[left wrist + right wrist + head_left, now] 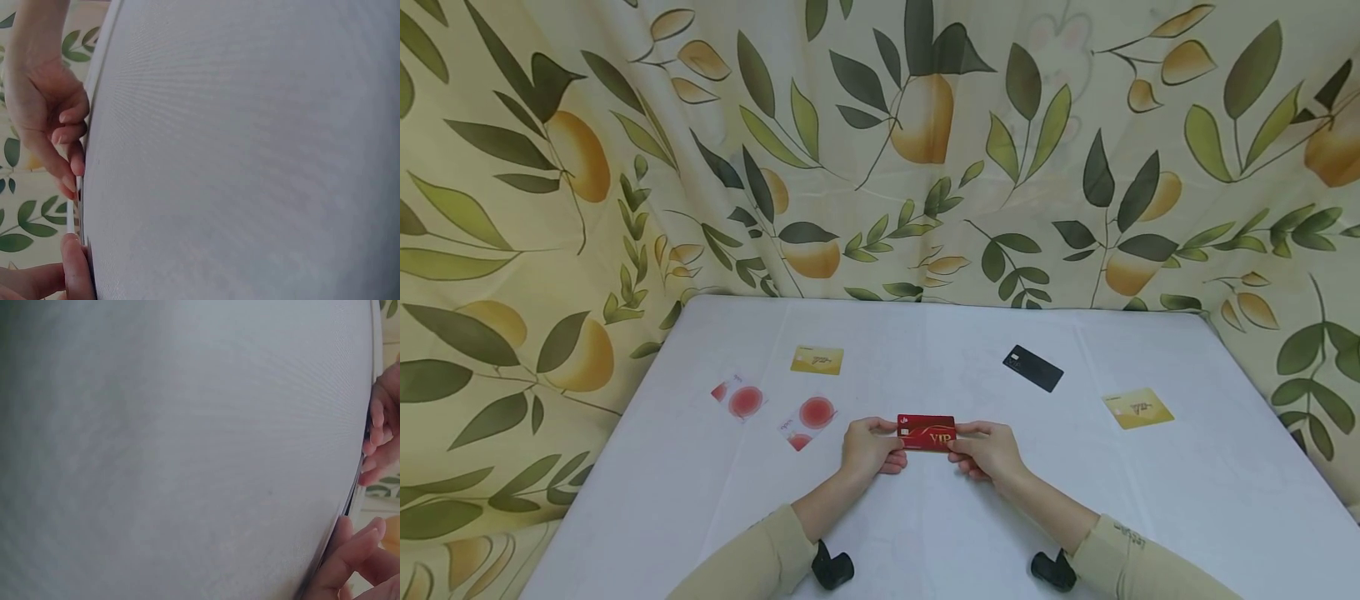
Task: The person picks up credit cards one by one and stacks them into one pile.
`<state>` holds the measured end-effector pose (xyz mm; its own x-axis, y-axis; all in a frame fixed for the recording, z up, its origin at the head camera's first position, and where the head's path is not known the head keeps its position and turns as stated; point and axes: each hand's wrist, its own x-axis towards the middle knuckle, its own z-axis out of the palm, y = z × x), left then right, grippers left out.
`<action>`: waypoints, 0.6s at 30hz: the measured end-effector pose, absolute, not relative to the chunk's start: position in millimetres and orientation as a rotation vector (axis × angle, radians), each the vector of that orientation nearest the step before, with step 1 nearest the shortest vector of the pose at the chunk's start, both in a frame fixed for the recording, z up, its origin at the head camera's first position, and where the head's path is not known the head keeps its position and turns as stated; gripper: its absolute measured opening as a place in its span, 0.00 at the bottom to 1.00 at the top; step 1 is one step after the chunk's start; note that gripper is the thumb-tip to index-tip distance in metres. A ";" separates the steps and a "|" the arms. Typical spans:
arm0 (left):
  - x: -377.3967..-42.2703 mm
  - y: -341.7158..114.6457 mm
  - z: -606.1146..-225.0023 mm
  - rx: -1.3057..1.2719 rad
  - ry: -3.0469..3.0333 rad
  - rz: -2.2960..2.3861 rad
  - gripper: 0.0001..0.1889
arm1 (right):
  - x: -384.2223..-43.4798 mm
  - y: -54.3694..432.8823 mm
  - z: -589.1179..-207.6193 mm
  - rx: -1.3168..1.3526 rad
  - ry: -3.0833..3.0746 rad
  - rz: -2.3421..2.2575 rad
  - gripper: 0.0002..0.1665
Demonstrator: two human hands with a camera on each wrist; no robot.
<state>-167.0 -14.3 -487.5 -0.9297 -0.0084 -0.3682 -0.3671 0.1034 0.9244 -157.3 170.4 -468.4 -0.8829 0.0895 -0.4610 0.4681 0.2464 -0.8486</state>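
A red card [927, 432] marked VIP lies near the middle of the white table, with a thin gold strip along its lower edge. My left hand [869, 450] pinches its left end between thumb and fingers. At the opposite end, my right hand [991, 452] pinches the card the same way. Seen from the left wrist, the right hand [47, 103] is across the card and only left fingertips [75, 265] show. The right wrist view has my right fingers [350, 556] low at the card's edge, seen nearly side-on.
Left of the hands lie two clear cards with red circles [746, 402] [816, 412] and a gold card [817, 360]. A black card [1033, 368] and another gold card [1138, 408] lie to the right. Behind the white table [925, 350] hangs a leaf-patterned curtain [880, 208].
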 end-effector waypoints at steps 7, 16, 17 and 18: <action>-166.2 -13.6 -486.5 -0.378 2.122 1.892 0.09 | -156.7 170.9 -469.1 0.516 2.220 -1.686 0.22; -166.2 -13.1 -485.8 -0.377 2.126 1.888 0.09 | -156.2 170.9 -470.3 0.502 2.219 -1.712 0.22; -166.3 -13.1 -486.1 -0.373 2.126 1.888 0.09 | -156.1 170.9 -470.3 0.499 2.219 -1.713 0.22; -166.4 -13.3 -486.4 -0.370 2.124 1.891 0.09 | -156.0 170.8 -470.2 0.497 2.217 -1.713 0.22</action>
